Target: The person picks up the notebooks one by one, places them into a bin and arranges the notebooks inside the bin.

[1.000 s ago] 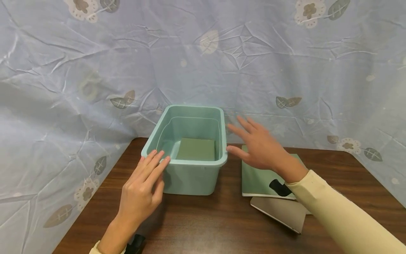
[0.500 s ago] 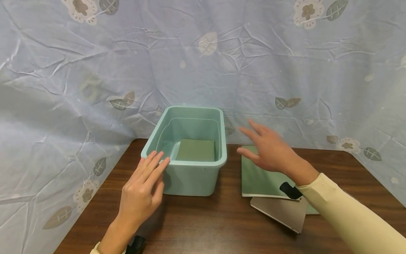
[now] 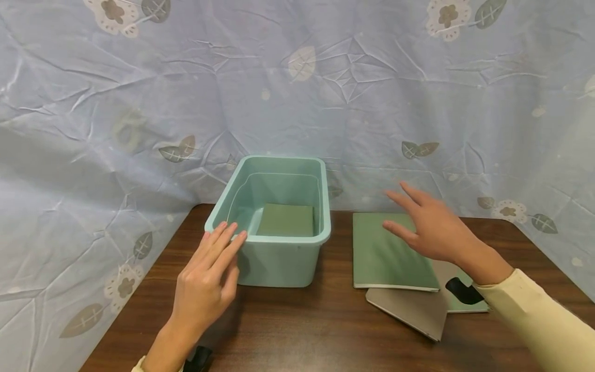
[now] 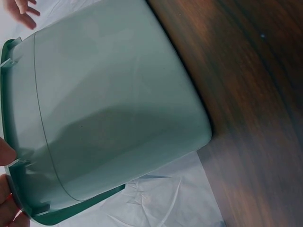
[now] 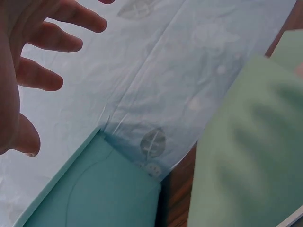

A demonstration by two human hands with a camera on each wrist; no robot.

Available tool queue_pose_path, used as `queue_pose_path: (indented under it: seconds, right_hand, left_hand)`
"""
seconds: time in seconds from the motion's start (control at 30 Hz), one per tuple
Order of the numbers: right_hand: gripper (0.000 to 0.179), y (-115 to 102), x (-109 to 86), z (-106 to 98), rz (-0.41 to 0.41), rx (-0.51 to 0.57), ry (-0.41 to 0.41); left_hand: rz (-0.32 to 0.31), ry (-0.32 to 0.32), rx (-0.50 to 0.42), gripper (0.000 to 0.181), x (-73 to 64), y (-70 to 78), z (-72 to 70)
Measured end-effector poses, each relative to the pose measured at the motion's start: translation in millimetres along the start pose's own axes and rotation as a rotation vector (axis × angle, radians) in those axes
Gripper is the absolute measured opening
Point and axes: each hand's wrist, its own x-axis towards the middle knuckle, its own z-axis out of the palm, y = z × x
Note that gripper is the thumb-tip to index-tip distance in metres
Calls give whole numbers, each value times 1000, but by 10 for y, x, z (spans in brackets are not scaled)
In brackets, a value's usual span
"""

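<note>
The left hand (image 3: 202,289) touches the bin (image 3: 279,263) at a near corner, grip uncurled, fingers straight. The right hand (image 3: 432,230) hangs above a green notebook (image 3: 388,258), its grip spread.

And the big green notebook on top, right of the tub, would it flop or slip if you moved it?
The big green notebook might bend a little, since it looks thin. Its cover looks smooth, so it could be slippery. Pushed, it would probably slide rather than tip, as it lies flat, partly over the brown notebook.
</note>
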Motion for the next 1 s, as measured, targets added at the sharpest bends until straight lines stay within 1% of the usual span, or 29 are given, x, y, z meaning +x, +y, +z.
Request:
queue_pose_path:
  seconds: [0.13, 0.23, 0.33, 0.47, 0.7, 0.87, 1.0]
  right_hand:
    - [71, 127, -117, -39, 32, -8, -5]
    - [72, 217, -188, -58, 69, 6, -25]
    - [73, 290, -255, -89, 115, 34, -45]
    - [73, 384, -340, -109, 155, 93, -49]
    - [67, 453, -442, -103, 170, 199, 11]
    - [63, 448, -494, -98, 191, 270, 33]
    - [58, 440, -538, -84, 224, 338, 54]
  left_hand:
    - [-2, 2, -6, 41, 3, 6, -8]
    - [0, 8, -11, 41, 8, 18, -21]
    - [5, 15, -14, 41, 17, 28, -27]
    - [7, 18, -23, 41, 22, 34, -20]
    - [10, 21, -26, 42, 13, 26, -17]
    - [-1, -2, -19, 44, 5, 28, -22]
    - [-3, -8, -22, 44, -7, 29, -18]
